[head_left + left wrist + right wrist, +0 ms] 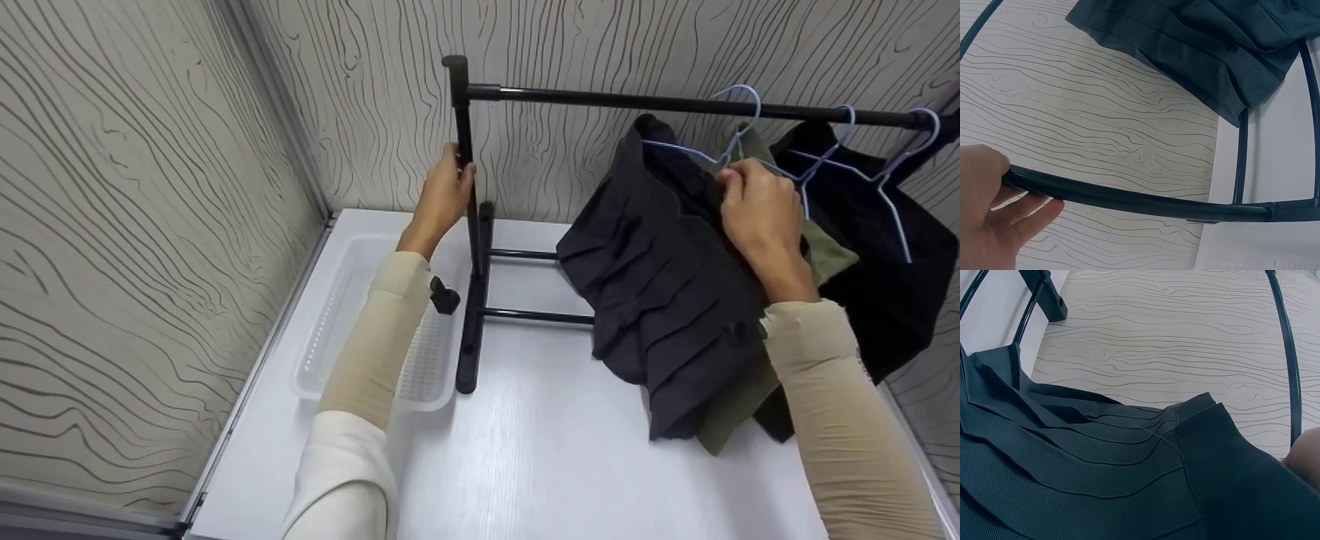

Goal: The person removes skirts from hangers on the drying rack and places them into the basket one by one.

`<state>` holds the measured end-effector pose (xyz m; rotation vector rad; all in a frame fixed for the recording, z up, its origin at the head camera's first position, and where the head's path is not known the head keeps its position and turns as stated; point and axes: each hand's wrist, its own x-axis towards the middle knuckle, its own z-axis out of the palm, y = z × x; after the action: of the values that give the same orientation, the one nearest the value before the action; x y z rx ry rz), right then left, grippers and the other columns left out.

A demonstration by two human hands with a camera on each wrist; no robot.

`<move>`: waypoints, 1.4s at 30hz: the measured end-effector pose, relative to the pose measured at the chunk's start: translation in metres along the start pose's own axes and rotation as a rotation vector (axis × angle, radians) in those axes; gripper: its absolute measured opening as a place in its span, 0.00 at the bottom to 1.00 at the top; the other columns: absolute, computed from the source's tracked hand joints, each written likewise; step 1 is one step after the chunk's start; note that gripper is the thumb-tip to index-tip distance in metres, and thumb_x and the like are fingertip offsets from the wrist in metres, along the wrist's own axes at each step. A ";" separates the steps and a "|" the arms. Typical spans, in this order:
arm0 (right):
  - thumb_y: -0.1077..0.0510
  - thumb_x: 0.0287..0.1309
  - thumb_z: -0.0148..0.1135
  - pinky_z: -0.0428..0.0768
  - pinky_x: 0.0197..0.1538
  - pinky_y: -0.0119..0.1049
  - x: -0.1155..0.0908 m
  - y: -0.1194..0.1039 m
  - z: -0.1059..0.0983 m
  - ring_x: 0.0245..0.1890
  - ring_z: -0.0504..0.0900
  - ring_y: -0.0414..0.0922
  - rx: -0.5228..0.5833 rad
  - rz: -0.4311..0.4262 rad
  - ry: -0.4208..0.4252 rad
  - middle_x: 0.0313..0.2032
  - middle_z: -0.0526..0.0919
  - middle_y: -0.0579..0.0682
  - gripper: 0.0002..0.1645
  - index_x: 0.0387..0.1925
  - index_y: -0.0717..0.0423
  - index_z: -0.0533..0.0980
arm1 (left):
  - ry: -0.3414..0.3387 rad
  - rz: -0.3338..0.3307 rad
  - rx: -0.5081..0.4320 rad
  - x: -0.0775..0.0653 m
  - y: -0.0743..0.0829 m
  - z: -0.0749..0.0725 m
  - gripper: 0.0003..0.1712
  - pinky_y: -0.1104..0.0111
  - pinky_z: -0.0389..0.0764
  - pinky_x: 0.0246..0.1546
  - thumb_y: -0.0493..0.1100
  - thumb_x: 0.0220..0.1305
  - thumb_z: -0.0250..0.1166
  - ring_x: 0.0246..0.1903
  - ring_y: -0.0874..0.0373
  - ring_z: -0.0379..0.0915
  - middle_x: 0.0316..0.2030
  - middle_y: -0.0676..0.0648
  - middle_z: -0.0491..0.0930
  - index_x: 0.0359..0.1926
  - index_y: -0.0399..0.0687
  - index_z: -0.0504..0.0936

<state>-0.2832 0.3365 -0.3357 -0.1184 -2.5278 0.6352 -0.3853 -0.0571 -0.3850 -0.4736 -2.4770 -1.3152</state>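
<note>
My left hand (442,191) grips the black upright post (463,127) of a small clothes rack, its fingers wrapped round it in the left wrist view too. A dark pleated skirt (645,285) hangs from the rack's top rail (585,96) on a pale blue hanger (758,112). Just under that hanger's neck, my right hand (765,217) pinches the top of the skirt. Only a bit of the right hand (1306,458) shows in the right wrist view, at the waistband's edge; the skirt hides the rest.
Behind the skirt hang an olive-green garment (829,251) and a black garment (919,300), on further blue hangers. A white plastic basket (427,401) stands left of the rack, partly under my left arm. Wood-patterned walls (375,90) enclose the white table (525,465).
</note>
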 end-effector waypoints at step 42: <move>0.50 0.74 0.47 0.72 0.41 0.65 -0.012 -0.036 -0.007 0.39 0.80 0.70 0.008 -0.136 0.089 0.42 0.85 0.65 0.21 0.46 0.59 0.81 | -0.006 -0.020 -0.004 0.000 0.001 0.002 0.17 0.67 0.81 0.40 0.43 0.77 0.49 0.47 0.55 0.79 0.51 0.42 0.79 0.62 0.43 0.65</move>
<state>-0.2681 0.3054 -0.3192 0.0279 -2.4237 0.5727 -0.3855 -0.0553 -0.3849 -0.4548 -2.4906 -1.3292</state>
